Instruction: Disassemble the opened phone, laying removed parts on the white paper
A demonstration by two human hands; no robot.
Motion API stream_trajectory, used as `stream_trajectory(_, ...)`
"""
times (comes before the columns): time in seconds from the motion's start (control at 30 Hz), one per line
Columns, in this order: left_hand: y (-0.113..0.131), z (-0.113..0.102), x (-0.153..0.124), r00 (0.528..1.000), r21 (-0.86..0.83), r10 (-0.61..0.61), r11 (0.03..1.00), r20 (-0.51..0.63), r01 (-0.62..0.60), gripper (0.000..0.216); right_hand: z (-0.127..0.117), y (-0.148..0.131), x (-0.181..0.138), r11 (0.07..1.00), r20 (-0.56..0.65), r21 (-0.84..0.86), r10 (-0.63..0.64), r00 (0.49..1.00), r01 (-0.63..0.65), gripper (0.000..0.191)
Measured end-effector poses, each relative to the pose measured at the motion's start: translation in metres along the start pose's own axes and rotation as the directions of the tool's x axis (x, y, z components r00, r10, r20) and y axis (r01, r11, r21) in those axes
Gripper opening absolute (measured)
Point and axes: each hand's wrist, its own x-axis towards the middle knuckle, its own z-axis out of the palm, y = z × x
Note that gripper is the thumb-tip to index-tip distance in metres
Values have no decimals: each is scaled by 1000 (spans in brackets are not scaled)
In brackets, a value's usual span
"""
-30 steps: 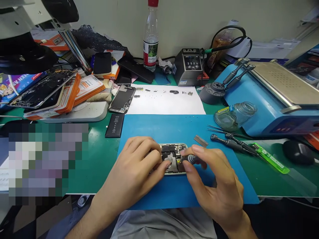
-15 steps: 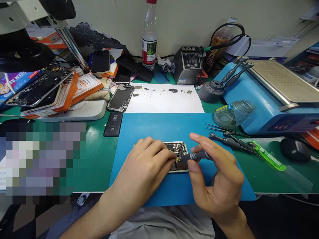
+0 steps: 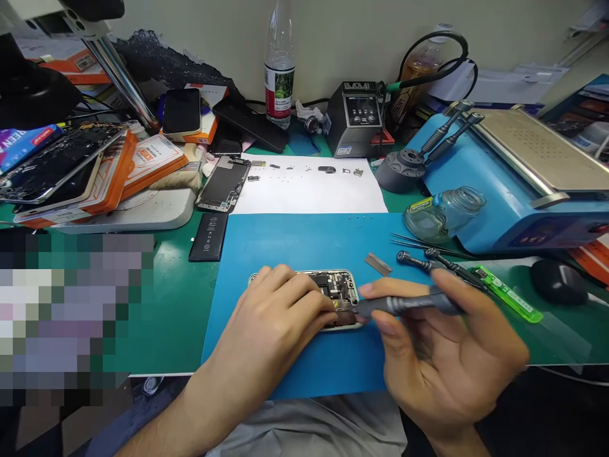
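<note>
An opened phone (image 3: 339,285) lies across the blue mat (image 3: 280,238), its circuit parts bare at the right end. My left hand (image 3: 280,308) rests over the phone's left and middle, fingers curled and fingertips pressed on it near a small yellow spot; what lies under the palm is hidden. Between thumb and fingers, my right hand (image 3: 451,349) grips a grey screwdriver (image 3: 404,305). Its tip end points left at the phone's lower right part, close to my left fingertips; whether it touches is unclear. A thin grey-brown strip (image 3: 379,263) lies on the mat beyond the right hand.
White paper (image 3: 304,193) at the back bears small parts. A removed screen (image 3: 223,184) and a battery (image 3: 208,237) lie left. On the right are tweezers (image 3: 423,244), more screwdrivers (image 3: 413,260), a green-handled knife (image 3: 509,294), a glass jar (image 3: 442,216) and a blue heating plate machine (image 3: 499,209).
My right hand has moved right and opened out somewhat, and the screwdriver now lies flatter with more of its handle showing. The strip has come into view. My left hand stays on the phone.
</note>
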Motion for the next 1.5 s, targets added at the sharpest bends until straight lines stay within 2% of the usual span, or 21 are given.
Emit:
stream_trajectory(0.1, -1, -2, -4, 999, -22, -26, 999, -32, 26, 19, 0, 0, 1, 994, -93, -73, 69, 993, -76, 64)
stream_trajectory(0.27, 1, -4, -7, 990, -34, -69, 997, -121, 65, 17, 0, 3, -2, 991, 20, -49, 124, 992, -123, 59)
stream_trajectory(0.43, 4, -3, -7, 980, -24, -128, 992, -150, 126, 25, 0, 3, -4, 990, 66, -58, 129, 989, -126, 58)
stream_trajectory(0.63, 3, -1, -8, 978, -49, -151, 988, -142, 146, 20, 1, 5, -4, 993, 86, -54, 105, 991, -101, 61)
stream_trajectory(0.87, 6, -1, -9, 975, -40, -171, 985, -144, 167, 13, 1, 9, -4, 998, 70, -64, 19, 997, -14, 66)
stream_trajectory(1.1, 5, -2, -7, 981, -42, -142, 990, -134, 137, 11, 1, 10, 3, 965, 151, -178, -167, 974, 193, 74)
stream_trajectory(1.37, 4, -1, -7, 981, -28, -116, 993, -155, 113, 10, -2, 13, -2, 984, 167, -11, -171, 971, 175, 76)
stream_trajectory(1.5, 3, 1, -7, 981, -31, -118, 993, -152, 114, 11, -2, 14, -4, 982, 133, -43, -175, 976, 182, 81)
